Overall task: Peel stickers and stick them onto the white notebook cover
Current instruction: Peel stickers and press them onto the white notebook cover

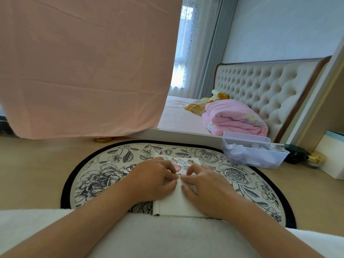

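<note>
In the head view, your left hand (154, 180) is curling its fingers and pinching a small round sticker (179, 176) at centre frame. Your right hand (204, 185) is lying loosely bent, its index fingertip pressing that sticker and its thumb resting on the white notebook (174, 202). The notebook is lying lower centre on the floral mat (96, 175), and the sticker sheet (183, 162) is showing just above your fingers.

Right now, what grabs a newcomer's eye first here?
The left hand and right hand meet fingertip to fingertip on a small round sticker at the far edge of the white notebook, centre frame, on a black-and-white floral round mat. A large pink hanging cloth fills the upper left.
</note>
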A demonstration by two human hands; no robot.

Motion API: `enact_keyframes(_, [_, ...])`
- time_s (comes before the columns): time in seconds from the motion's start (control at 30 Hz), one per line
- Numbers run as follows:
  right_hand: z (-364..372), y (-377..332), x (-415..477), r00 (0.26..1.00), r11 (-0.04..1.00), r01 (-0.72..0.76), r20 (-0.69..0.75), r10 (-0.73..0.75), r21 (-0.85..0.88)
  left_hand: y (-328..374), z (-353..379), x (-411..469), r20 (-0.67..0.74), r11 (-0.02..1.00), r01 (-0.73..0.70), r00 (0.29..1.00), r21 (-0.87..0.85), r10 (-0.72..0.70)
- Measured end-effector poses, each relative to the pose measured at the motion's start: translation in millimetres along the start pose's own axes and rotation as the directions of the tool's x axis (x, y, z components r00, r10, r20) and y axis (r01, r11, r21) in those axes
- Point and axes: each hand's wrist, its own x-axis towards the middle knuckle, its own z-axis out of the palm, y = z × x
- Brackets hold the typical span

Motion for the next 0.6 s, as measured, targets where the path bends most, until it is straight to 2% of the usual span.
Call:
enact_keyframes(0.27, [4.7,0.0,4.6,0.996,1.0,-0.02,0.09,0.02,0.007,0.1,1.8,-2.3,-0.022,0.999,-0.018,1.0,0.035,0.019])
enact_keyframes(0.43, [5.4,1.1,-1.3,0.998,1.0,-0.004,0.065,0.004,-0.002,3.2,-0.2,-5.5,0.062,0.988,-0.042,0.998,0.15,0.033])
enact_keyframes(0.6, [4.9,1.1,-6.2,1.0,0.998,0.029,-0.006,-0.029,-0.061,2.1,-0.1,-6.0,0.121,0.985,-0.007,0.993,0.175,-0.014])
